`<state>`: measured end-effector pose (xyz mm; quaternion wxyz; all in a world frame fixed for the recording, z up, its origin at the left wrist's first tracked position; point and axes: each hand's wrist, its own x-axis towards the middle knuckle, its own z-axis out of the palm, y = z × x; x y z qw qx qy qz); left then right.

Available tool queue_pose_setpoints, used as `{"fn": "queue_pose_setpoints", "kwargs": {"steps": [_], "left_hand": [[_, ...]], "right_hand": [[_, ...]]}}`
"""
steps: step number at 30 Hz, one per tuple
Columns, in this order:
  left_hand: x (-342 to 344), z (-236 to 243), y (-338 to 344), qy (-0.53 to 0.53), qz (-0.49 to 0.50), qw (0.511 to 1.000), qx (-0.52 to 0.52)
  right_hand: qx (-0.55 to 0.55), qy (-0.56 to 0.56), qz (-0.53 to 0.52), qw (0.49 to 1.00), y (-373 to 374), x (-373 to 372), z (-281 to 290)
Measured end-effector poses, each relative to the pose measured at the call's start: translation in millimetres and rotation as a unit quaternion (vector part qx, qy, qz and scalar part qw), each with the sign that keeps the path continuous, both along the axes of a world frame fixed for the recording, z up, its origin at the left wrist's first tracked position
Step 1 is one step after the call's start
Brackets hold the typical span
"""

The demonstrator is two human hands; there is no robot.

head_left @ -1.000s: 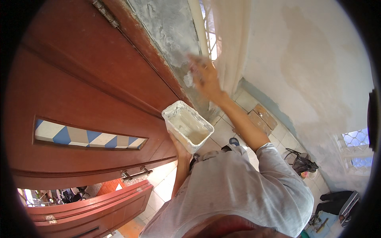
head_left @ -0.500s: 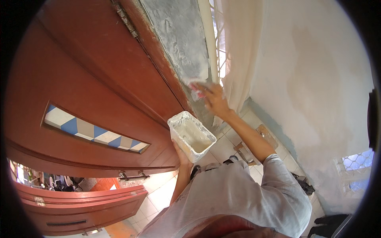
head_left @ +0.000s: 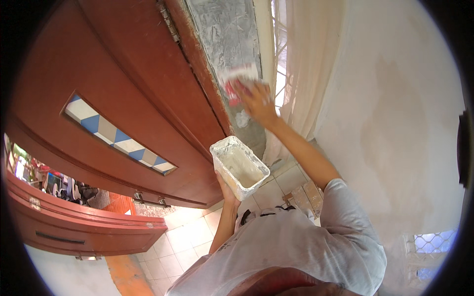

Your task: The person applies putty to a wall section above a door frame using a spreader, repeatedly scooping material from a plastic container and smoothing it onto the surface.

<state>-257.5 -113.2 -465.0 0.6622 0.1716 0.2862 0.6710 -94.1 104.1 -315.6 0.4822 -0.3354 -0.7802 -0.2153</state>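
My left hand (head_left: 227, 188) grips a white rectangular tub (head_left: 226, 173) by its side and underside, just below the grey wall strip (head_left: 229, 29). Pale, creamy putty (head_left: 241, 165) coats the tub's inside. Up on the strip, my right hand (head_left: 258, 102) is closed round a putty knife (head_left: 238, 79) with a wide whitish edge and a red part. Motion blurs the knife and fingers, and the edge appears to be against the wall. Under that hand, a small white dab of putty (head_left: 242, 119) sticks to the strip.
Left of the strip is a red-brown door (head_left: 148, 89) with a hinge (head_left: 169, 22) in its frame. A cream curtain (head_left: 308, 64) hangs beside a grilled window on the right. On the tiled floor (head_left: 185, 239), a low wooden stool (head_left: 306, 198) stands near my feet.
My right hand with the putty knife has moved up and slightly left along the strip. The dab below it now shows clearly. My left hand keeps the tub nearly still; the view has shifted.
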Motion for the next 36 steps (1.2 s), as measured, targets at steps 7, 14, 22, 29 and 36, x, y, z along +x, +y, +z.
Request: {"fn": "queue_pose_setpoints", "kwargs": {"steps": [7,14,22,29,36], "left_hand": [[26,-21,-34,-0.037,0.075,0.996,-0.020],[38,-13,-35,-0.016,0.045,0.998,-0.044],[32,-24,-30,-0.022,0.057,0.998,-0.035],[22,-20,-39,-0.001,0.047,0.996,-0.069],[24,-3,-28,0.017,0.031,0.999,-0.041]], "right_hand": [[-0.210,0.242,0.203,0.925,-32,34,-36],[-0.187,0.568,0.327,0.732,24,-5,173],[-0.452,0.685,0.234,0.521,-14,-48,-50],[-0.402,0.644,0.242,0.604,-51,-6,-111],[-0.234,0.577,0.392,0.677,20,-4,129]]}}
